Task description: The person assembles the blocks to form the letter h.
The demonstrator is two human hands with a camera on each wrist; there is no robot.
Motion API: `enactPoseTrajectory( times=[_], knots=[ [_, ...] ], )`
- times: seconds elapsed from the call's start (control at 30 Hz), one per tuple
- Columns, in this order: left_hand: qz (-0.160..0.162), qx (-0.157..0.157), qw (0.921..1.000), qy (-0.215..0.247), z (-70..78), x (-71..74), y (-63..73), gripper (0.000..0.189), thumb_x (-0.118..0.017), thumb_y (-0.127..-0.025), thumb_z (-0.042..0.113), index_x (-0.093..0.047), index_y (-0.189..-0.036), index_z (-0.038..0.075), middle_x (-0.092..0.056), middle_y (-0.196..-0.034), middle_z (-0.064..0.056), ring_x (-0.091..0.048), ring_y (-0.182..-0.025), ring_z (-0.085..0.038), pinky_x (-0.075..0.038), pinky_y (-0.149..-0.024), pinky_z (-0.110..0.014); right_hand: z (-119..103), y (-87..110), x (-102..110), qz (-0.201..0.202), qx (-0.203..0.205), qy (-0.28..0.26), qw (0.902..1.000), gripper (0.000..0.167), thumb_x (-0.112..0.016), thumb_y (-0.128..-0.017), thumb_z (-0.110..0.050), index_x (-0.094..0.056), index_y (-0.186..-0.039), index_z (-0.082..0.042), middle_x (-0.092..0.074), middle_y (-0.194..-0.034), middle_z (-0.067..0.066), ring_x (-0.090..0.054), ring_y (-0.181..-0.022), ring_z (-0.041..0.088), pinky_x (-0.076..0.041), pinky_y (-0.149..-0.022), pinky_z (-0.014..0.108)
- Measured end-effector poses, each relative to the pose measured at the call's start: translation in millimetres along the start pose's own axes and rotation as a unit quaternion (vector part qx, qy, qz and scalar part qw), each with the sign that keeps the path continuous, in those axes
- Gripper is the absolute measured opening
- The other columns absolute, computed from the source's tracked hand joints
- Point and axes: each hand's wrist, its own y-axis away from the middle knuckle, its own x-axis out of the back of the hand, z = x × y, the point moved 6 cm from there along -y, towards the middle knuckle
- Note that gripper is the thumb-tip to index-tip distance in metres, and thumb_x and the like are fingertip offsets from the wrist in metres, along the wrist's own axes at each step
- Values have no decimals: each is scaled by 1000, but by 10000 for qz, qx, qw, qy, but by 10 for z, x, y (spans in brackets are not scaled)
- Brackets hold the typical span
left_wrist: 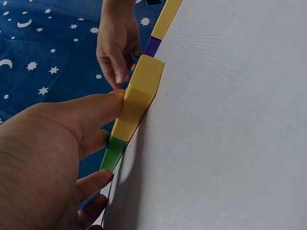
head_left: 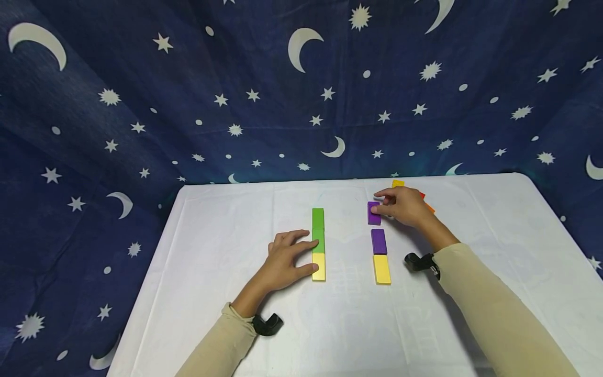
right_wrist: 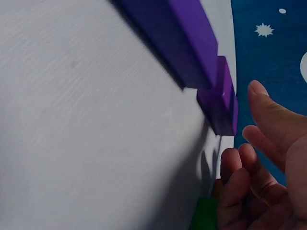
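Observation:
Two green blocks [head_left: 317, 219] and a yellow block [head_left: 319, 268] lie end to end in a column. My left hand [head_left: 287, 259] is beside them, its thumb against the yellow block's side in the left wrist view and its other fingers spread along the green ones. To the right, a purple block [head_left: 379, 242] touches another yellow block [head_left: 382, 270] end to end. A second purple block [head_left: 373, 219] lies farther back, a gap away. Over it reaches my right hand [head_left: 405, 205], fingers loosely bent; the right wrist view shows space between the thumb and this block [right_wrist: 221, 108].
Behind the right hand, partly hidden, lie a yellow piece [head_left: 398, 183], a red piece [head_left: 422, 195] and an orange piece [head_left: 430, 208]. A green block [right_wrist: 204, 215] shows low in the right wrist view. The white table [head_left: 226, 220] ends at a dark blue star-patterned cloth [head_left: 264, 146].

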Motion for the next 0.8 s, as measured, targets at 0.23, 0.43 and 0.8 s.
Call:
enactPoseTrajectory(
  times=[0.23,0.43,0.8],
  knots=[
    [-31,23,10000,-4,0,3,5,58,-76,-88,45,-63,-142,26,-48,-155,-6,-40,-134,-30,-30,-96,-50,80,-15,-32,-199,-18,6,9998,50,-82,-87,-31,-71,-129,-6,-62,-89,5,-52,-86,23,-41,-71,33],
    [-53,34,10000,-7,6,3,4,58,-76,-88,45,-63,-142,27,-47,-155,-5,-40,-133,-28,-30,-96,-50,127,-9,-58,-302,-130,-11,9995,46,-81,-89,-31,-72,-126,-5,-61,-87,4,-53,-87,23,-40,-73,34],
    [-97,75,9999,-3,-22,-13,2,58,-76,-89,46,-63,-142,27,-47,-156,-5,-39,-135,-29,-29,-97,-50,67,19,-57,44,55,127,9999,45,-82,-87,-27,-73,-125,-6,-74,-113,17,-62,-107,33,-47,-92,48]
  ],
)
